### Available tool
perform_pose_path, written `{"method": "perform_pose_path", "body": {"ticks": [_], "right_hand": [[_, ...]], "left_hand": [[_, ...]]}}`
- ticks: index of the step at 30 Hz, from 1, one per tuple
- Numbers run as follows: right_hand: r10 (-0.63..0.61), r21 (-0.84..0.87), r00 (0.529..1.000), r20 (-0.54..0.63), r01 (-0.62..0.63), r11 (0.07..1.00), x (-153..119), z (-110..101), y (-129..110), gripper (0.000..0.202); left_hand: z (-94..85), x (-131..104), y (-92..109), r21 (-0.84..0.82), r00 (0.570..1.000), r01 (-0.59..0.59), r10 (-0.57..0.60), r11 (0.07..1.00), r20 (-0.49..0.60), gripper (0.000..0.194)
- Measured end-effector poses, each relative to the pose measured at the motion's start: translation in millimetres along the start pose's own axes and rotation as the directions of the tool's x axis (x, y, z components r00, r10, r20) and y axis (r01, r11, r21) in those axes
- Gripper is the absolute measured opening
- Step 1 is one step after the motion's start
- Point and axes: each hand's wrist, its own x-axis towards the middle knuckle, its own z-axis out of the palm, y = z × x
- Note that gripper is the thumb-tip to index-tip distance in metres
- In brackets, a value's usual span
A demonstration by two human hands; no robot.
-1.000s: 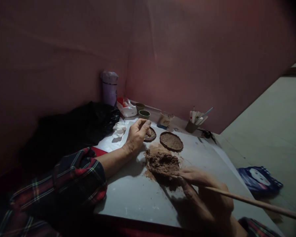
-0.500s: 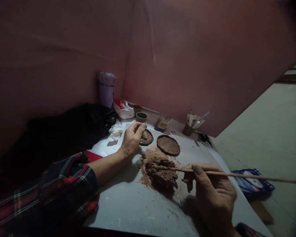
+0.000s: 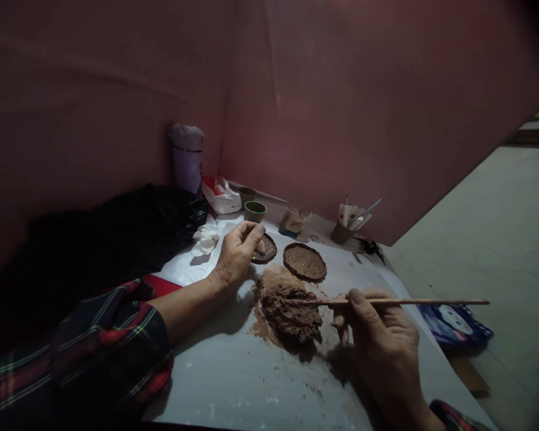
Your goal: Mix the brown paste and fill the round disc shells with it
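Note:
My right hand (image 3: 381, 335) grips a long thin wooden stick (image 3: 426, 301) between thumb and fingers. The stick's left end touches a rough mound of brown clay-like paste (image 3: 291, 314) on the white-covered table. My left hand (image 3: 240, 248) is pinched closed over a small round dish-like piece (image 3: 269, 254) with a dark rim and yellowish specks. Whatever its fingertips hold, if anything, I cannot make out. A larger flat brown disc (image 3: 304, 262) with a raised, uneven rim lies just behind the mound.
Two small cups (image 3: 255, 211) and a stained clear cup (image 3: 294, 220) stand at the back. A holder with several tools (image 3: 353, 224) is at the right rear. Crumpled white tissue (image 3: 205, 239), a black plastic bag (image 3: 117, 233) and a purple cylinder (image 3: 187, 158) occupy the left side.
My right hand has shifted slightly left and up, and the stick lies more level, its end in the paste. My left hand stays pinched at the small dish. The whole view has shifted slightly.

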Motion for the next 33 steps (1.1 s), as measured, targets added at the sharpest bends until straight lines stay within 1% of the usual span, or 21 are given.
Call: {"method": "perform_pose_path", "body": {"ticks": [3, 5, 7, 10, 12, 14, 17, 20, 22, 28, 33], "right_hand": [[0.044, -0.028, 0.999, 0.020, -0.044, 0.999, -1.7, -0.3, 1.8, 0.016], [0.015, -0.056, 1.000, 0.011, -0.015, 0.998, -2.5, -1.5, 2.5, 0.017], [-0.041, -0.074, 0.999, 0.004, 0.041, 0.996, -3.1, -2.2, 2.3, 0.017], [-0.082, -0.064, 0.997, 0.000, 0.082, 0.995, -3.9, -1.2, 1.1, 0.016], [-0.070, -0.069, 0.997, 0.012, 0.070, 0.995, -4.5, 0.1, 0.7, 0.015], [-0.028, -0.073, 0.998, 0.054, 0.032, 0.997, -4.6, 0.4, 1.0, 0.014], [0.006, -0.037, 0.995, 0.095, -0.002, 0.999, -3.3, -1.6, 2.0, 0.013], [-0.023, 0.009, 0.996, 0.084, 0.022, 1.000, -1.3, -3.6, 2.2, 0.012], [-0.045, 0.011, 0.996, 0.074, 0.044, 0.999, -0.6, -3.5, 2.2, 0.012], [-0.008, -0.009, 0.995, 0.096, 0.009, 1.000, -0.9, -2.5, 1.8, 0.011], [-0.042, 0.020, 0.997, 0.058, 0.041, 0.999, -1.8, -2.6, -0.5, 0.012]], "left_hand": [[0.2, 0.2, 0.2, -0.008, 1.000, 0.008, -0.008, 1.000, 0.000, 0.022], [0.5, 0.3, 0.3, -0.004, 1.000, 0.008, -0.008, 1.000, 0.000, 0.022], [0.9, 0.1, 0.9, 0.007, 1.000, 0.005, -0.005, 1.000, -0.003, 0.022], [1.5, -0.9, 2.8, 0.018, 1.000, 0.010, -0.010, 1.000, -0.004, 0.023], [1.8, -1.7, 4.1, 0.025, 1.000, 0.015, -0.015, 1.000, -0.002, 0.023], [1.8, -2.0, 4.6, 0.036, 1.000, 0.015, -0.015, 0.999, -0.001, 0.023], [1.6, -1.7, 3.7, 0.044, 1.000, 0.009, -0.009, 0.999, -0.002, 0.022], [1.3, -1.0, 2.4, 0.044, 1.000, 0.012, -0.011, 0.999, -0.001, 0.021], [1.3, -0.7, 2.3, 0.042, 1.000, 0.017, -0.017, 0.999, -0.001, 0.020], [2.5, -0.8, 3.7, 0.020, 0.999, 0.033, -0.033, 0.999, -0.012, 0.018], [2.6, -0.6, 2.9, 0.012, 0.999, 0.029, -0.029, 0.999, -0.018, 0.019]]}}
